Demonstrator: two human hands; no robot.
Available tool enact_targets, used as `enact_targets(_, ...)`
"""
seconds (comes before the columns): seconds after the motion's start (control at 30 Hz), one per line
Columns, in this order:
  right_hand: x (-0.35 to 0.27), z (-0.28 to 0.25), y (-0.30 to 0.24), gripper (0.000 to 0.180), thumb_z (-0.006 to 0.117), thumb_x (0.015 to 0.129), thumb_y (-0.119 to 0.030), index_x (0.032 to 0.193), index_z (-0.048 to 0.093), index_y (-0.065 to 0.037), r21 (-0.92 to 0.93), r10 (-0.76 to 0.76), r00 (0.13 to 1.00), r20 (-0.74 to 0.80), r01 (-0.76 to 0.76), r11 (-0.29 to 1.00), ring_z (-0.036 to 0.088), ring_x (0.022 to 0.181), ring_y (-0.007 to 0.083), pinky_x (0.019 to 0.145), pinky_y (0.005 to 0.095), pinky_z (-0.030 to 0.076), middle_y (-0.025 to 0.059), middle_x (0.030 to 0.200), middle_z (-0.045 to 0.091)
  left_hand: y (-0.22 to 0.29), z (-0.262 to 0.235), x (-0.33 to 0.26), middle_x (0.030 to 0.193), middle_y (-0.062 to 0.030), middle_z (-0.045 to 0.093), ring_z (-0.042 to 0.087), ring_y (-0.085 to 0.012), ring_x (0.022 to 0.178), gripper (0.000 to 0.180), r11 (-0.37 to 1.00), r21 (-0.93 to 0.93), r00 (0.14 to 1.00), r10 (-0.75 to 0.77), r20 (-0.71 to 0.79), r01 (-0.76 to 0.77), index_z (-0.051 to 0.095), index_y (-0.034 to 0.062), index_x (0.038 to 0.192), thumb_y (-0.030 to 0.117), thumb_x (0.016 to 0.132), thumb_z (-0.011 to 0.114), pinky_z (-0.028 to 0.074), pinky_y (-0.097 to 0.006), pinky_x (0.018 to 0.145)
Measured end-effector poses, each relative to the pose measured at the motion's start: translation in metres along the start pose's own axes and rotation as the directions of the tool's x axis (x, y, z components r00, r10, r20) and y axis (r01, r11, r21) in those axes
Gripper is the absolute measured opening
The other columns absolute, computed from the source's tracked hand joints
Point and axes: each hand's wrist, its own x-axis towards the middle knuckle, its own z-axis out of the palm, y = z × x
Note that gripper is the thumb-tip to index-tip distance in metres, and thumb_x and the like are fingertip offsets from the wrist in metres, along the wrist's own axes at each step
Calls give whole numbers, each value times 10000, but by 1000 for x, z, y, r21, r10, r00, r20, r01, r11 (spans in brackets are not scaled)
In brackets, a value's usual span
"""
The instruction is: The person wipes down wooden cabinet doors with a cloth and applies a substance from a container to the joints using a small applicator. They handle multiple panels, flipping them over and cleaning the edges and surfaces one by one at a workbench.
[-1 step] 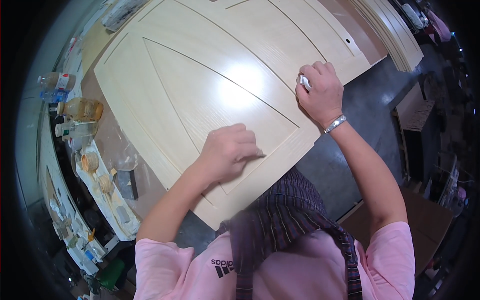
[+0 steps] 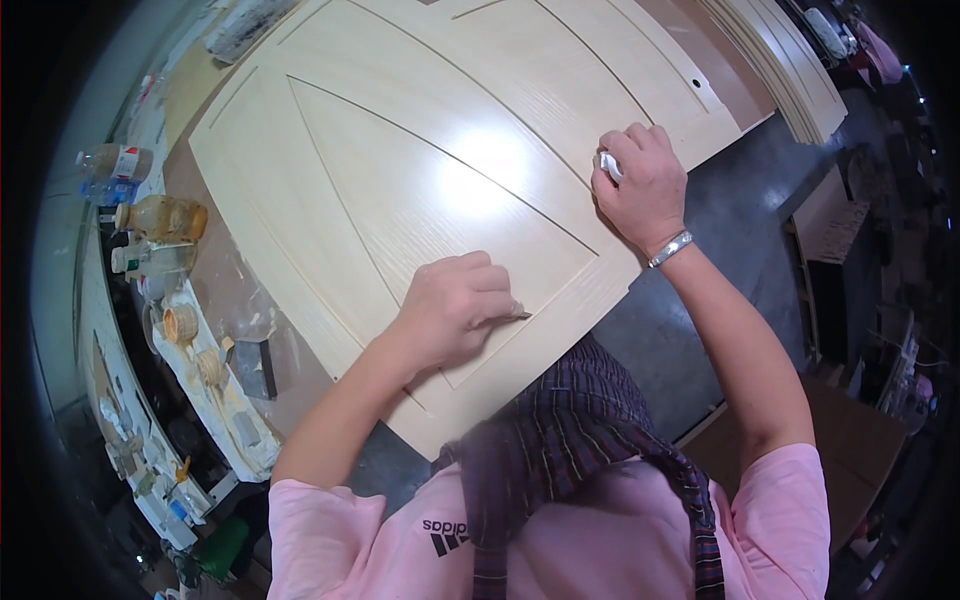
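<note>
A large cream-coloured door panel (image 2: 330, 200) with long grooves and wood-grain texture lies flat in front of me. Over its near part, my left hand (image 2: 455, 300) is closed in a pinch on a small thin piece (image 2: 522, 315), whose dark tip touches the panel by a groove near the front edge. What that piece is cannot be made out. At the panel's right edge, my right hand (image 2: 645, 185) is curled round a small white object (image 2: 610, 165), mostly hidden by the fingers. A silver bracelet (image 2: 671, 248) circles the right wrist.
Along the left side stand plastic bottles (image 2: 115, 160), a jar of amber liquid (image 2: 165, 218) and a dark block (image 2: 254, 370). More cream panels (image 2: 790, 70) are stacked at the far right. A brown board (image 2: 830, 460) lies at lower right.
My left hand has shifted very slightly towards me, its thin piece moving with it along the panel. The right hand and the panel look unmoved.
</note>
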Motion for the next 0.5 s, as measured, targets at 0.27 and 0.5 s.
enact_targets(0.27, 0, 1, 0, 112, 684, 724, -106, 820, 626, -110, 7, -6, 1000, -15, 7, 1000, 558, 809, 295, 651, 420, 491, 73, 805, 568, 7, -7, -13, 717, -17, 626, 584, -212, 666, 145, 994, 42, 994, -99, -51, 101, 769, 105, 807, 36, 688, 815, 461, -333, 547)
enact_targets(0.5, 1, 1, -1, 103, 676, 726, -101, 811, 618, -108, -2, -8, 1000, -4, 8, 1000, 556, 813, 293, 653, 421, 489, 74, 802, 562, 9, -5, -18, 703, -26, 614, 579, -212, 659, 116, 986, 48, 984, -152, -96, 157, 750, 82, 781, 38, 702, 823, 459, -342, 540)
